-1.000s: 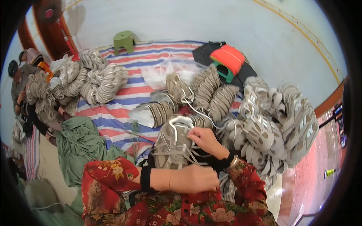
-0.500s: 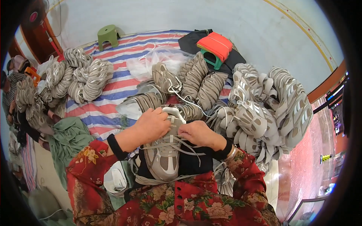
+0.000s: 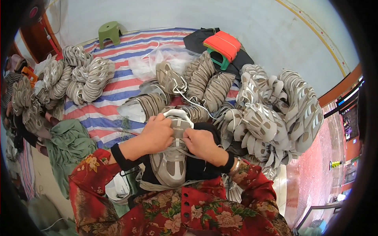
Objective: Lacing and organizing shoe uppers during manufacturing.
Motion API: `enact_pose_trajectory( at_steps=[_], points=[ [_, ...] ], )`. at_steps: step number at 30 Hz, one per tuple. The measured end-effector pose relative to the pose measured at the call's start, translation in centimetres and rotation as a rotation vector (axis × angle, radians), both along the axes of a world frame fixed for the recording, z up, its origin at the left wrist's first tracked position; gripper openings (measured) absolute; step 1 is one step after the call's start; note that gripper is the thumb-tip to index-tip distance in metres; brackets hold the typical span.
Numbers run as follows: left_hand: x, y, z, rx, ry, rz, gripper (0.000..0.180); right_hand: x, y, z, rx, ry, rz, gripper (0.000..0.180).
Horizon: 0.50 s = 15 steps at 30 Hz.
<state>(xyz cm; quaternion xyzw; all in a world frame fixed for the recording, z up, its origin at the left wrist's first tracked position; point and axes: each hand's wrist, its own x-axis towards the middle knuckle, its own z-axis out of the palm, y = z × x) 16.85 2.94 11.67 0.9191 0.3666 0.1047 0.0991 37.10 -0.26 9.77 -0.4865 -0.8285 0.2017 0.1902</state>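
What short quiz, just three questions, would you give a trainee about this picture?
1. True or false: the left hand and the right hand both touch the shoe.
2. Pick one. The sheet on the floor is: A) plain; B) striped; C) spotted.
3. Fill in the colour: the stool at the picture's upper left is ____.

Key: 1 true; 2 B; 3 green.
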Motion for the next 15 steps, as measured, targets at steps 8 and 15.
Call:
enact_pose_trajectory(
  at_steps=[8, 15],
  points=[
    [-0.2, -0.2, 1.4, -0.164, 0.048, 0.005, 0.018, -0.3, -0.8, 0.0, -0.631, 0.660, -0.161, 0.014],
    [0.4, -1.2, 1.2, -0.014, 0.008, -0.058, 0.014, -0.4, -1.4, 0.4, -0.973, 0.822, -0.083, 0.020]
  ],
)
